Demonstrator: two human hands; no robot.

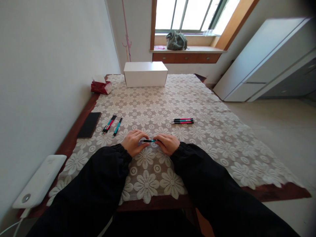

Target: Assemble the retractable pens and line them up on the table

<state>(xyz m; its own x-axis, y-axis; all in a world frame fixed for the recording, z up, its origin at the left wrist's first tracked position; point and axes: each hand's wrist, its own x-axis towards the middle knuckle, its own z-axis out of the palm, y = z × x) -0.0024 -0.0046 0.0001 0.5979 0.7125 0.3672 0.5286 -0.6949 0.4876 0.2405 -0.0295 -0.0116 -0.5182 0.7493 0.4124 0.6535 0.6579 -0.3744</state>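
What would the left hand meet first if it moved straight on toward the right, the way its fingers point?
Probably the right hand: the left hand points along the pen that both hands hold, and no gap shows between them beyond the pen.

No readable text, label, brand or number anywhere (pens (182, 120), box (145, 74), phone (89, 124) and power bank (40, 181) all too small or blank).
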